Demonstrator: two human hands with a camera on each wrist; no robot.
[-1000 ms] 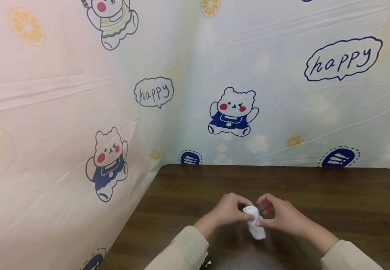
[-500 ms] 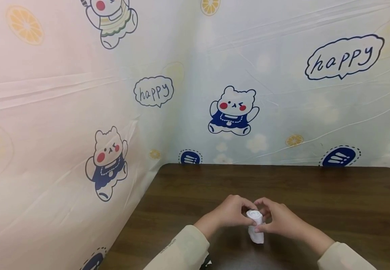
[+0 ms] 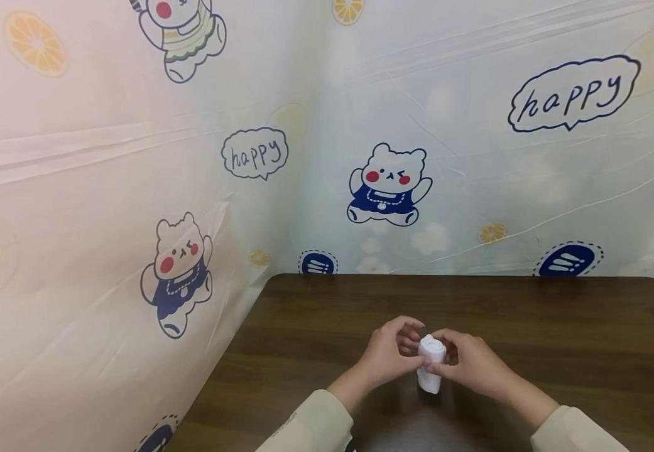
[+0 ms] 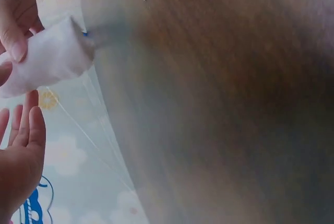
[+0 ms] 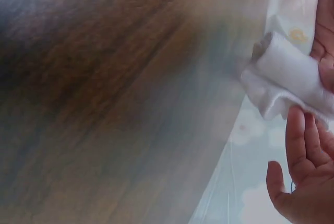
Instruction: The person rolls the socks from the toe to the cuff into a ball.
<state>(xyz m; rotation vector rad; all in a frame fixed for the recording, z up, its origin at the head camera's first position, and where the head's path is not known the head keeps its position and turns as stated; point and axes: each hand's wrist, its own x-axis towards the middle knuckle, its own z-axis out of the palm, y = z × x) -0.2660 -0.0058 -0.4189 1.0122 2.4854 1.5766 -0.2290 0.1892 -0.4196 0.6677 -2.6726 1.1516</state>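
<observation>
A rolled-up white cloth (image 3: 430,378) stands nearly upright over the table, its spiral end facing up in the head view. My right hand (image 3: 479,364) pinches it between thumb and curved fingers. My left hand (image 3: 386,351) has its thumb against the roll near the right thumb, while its other fingers are spread away behind. In the left wrist view the left hand (image 4: 22,156) shows straight fingers beside the cloth roll (image 4: 55,59). A loose fold hangs from the cloth (image 5: 292,72) in the right wrist view, with fingertips of the right hand (image 5: 308,177) at it.
The dark brown wooden table (image 3: 304,326) extends around both hands. Behind it and to its left hang pale sheets, the back curtain (image 3: 462,169) and the side curtain (image 3: 89,251), printed with bears, orange slices and "happy" bubbles.
The roll has turned from leaning left to nearly upright. The left fingers have spread away from it, leaving the thumb against it. The right hand has kept its hold.
</observation>
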